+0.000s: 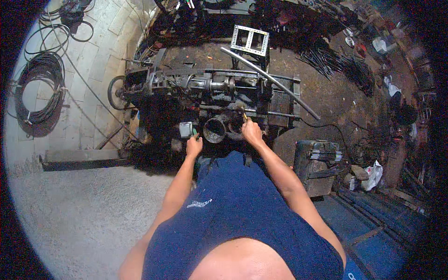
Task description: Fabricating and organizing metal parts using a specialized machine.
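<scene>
In front of me stands a dark, greasy machine (217, 86) with metal shafts, looking like a lathe. My left hand (194, 146) is closed round a small green handle (195, 133). Right beside that handle is a pale square piece (185, 129); whether the two are joined I cannot tell. My right hand (252, 131) grips a slim tool with a yellowish part (245, 115), whose tip reaches the machine near a short bright rod (250, 110); its kind is too small to make out. Between my hands sits a round, open metal cup (214, 130).
A long metal tube (275, 86) slants across the machine's right end. Behind it stands a perforated pale metal frame (250, 40). Dark rods (322, 63) lie on the floor. At right is a dark box (317, 165) with rods on top. Coiled cable (39, 88) lies left.
</scene>
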`<move>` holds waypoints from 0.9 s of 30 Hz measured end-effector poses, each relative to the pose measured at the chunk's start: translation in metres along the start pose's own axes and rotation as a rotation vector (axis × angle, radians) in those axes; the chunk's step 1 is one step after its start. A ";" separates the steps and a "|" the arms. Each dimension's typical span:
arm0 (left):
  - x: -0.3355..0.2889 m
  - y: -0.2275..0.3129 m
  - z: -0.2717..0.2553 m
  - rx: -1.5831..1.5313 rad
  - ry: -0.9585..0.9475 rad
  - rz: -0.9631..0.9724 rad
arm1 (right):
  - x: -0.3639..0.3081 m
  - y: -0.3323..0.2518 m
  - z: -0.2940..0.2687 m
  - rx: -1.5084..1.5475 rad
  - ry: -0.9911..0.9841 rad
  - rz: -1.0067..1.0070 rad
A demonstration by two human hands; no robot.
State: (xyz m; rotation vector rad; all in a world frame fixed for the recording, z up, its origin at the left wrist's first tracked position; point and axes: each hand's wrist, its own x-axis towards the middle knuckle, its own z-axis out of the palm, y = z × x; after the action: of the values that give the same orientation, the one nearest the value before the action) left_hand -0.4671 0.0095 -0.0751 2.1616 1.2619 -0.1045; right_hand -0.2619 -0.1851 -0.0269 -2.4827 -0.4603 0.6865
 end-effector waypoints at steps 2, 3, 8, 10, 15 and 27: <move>0.000 -0.001 0.001 -0.015 -0.003 0.008 | -0.003 0.004 0.001 -0.018 -0.023 -0.019; 0.000 -0.002 0.001 -0.015 -0.002 0.008 | -0.004 0.005 0.001 -0.018 -0.022 -0.020; 0.000 -0.002 0.001 0.023 -0.014 0.023 | -0.006 0.009 -0.002 0.001 -0.020 -0.015; 0.003 -0.009 0.004 0.020 -0.017 0.042 | -0.007 0.008 -0.006 0.003 -0.033 -0.019; 0.008 -0.017 0.009 0.013 -0.022 0.049 | -0.009 0.010 -0.004 0.014 -0.031 -0.026; 0.005 -0.012 0.006 -0.003 -0.027 0.027 | -0.005 0.015 0.001 0.019 -0.023 -0.034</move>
State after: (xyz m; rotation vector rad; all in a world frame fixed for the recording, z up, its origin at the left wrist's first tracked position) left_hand -0.4728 0.0144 -0.0875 2.1667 1.2166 -0.1207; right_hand -0.2643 -0.1991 -0.0345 -2.4458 -0.5008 0.7029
